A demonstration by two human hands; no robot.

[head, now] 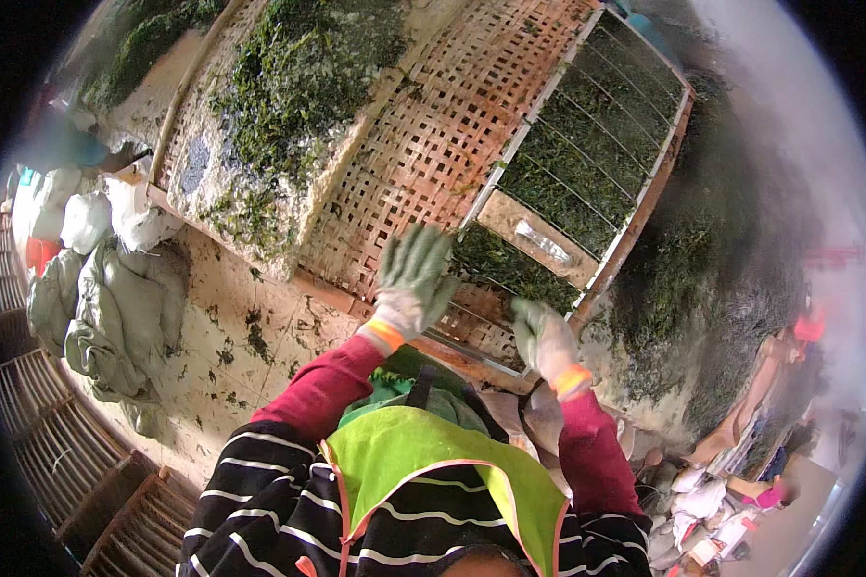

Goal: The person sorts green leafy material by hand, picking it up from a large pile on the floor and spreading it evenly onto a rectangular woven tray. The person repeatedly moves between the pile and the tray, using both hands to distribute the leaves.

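Note:
My left hand (416, 278), in a green-coated work glove, is held flat with fingers extended and nothing in it, over the left edge of a metal frame (525, 133). Thin crossbars divide this frame, which lies on a woven slatted mat (433, 122). Chopped dark green leaves (584, 137) fill most of its sections. At the frame's near end, where mat shows through, my gloved right hand (545, 335) is blurred; its fingers point down by the leaves, and their grip is unclear. A wooden board (501, 213) with a clear handle (543, 241) rests across the frame.
A heap of green leaves (296, 94) lies on pale cloth at the left. More leaves (664, 317) are piled right of the frame. Grey-green cloth (119, 310) and white sacks (86, 220) sit on the leaf-strewn floor (224, 324). Slatted racks (58, 440) stand far left. Another person's blue sleeve (68, 144) appears upper left.

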